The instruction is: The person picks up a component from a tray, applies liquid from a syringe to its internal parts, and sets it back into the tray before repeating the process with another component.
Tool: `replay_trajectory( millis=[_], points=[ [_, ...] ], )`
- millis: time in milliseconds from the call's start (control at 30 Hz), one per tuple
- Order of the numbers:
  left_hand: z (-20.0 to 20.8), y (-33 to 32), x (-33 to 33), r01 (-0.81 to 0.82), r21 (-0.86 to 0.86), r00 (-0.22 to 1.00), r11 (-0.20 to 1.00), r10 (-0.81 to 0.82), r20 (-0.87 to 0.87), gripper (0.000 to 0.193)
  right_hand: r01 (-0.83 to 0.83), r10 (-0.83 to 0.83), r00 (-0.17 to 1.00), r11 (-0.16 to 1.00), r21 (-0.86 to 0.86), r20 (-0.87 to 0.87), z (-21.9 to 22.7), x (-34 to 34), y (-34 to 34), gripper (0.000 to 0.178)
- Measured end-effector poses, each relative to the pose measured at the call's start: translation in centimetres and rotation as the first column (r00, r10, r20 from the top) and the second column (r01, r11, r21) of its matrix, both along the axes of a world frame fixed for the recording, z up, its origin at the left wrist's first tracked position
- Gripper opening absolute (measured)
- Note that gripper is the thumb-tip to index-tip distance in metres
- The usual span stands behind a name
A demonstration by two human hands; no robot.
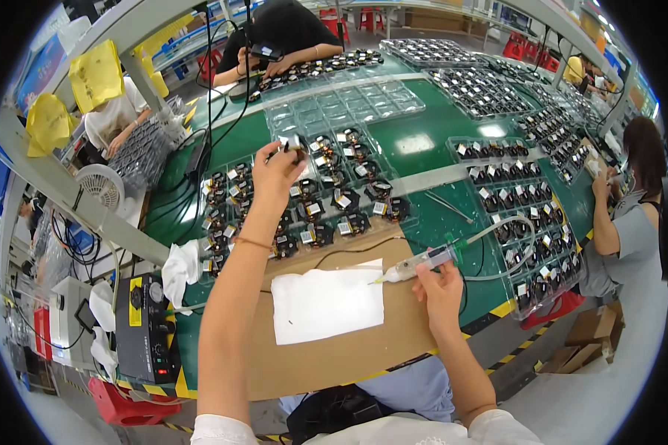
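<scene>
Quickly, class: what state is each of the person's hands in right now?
Left hand: closed, pinching a small dark part.
Right hand: closed around a clear syringe.

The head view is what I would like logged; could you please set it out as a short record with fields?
Left hand: holding a small part
Right hand: holding a syringe, tip pointing left
Work area: white sheet on brown cardboard
Beyond the sheet: rows of black components
Left side: black control box
Table: green
</scene>
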State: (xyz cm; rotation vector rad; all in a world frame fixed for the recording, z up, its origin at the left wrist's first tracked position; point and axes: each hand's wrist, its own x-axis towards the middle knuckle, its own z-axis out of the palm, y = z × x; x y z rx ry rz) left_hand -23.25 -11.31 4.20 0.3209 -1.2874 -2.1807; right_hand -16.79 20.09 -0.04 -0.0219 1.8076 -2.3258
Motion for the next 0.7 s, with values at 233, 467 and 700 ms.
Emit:
replay_trajectory(
  millis=[233, 467, 700],
  points=[
    [1.7, 5.0, 12.6, 0.827, 0.533, 0.561, 0.177, -0.313, -0.767, 0.025, 0.061, -0.060, 0.997, 0.998, 0.033, -0.052, -0.3, -0.7, 0.7, 0.028],
    [0.5, 7.8, 21.0, 0.662, 0.086, 0.739, 0.745, -0.630, -0.238, 0.025, -0.235, 0.201, 0.948, 0.965, -0.117, -0.247, 2.6, -1.1, -0.2, 0.025],
    [-0.5, 9.8, 21.2, 0.760, -0.016, 0.648, 0.650, -0.754, 0.108, 0.016, -0.535, 0.411, 0.696, 0.844, -0.043, -0.590, 2.1, -2.2, -4.7, 0.039]
  ],
)
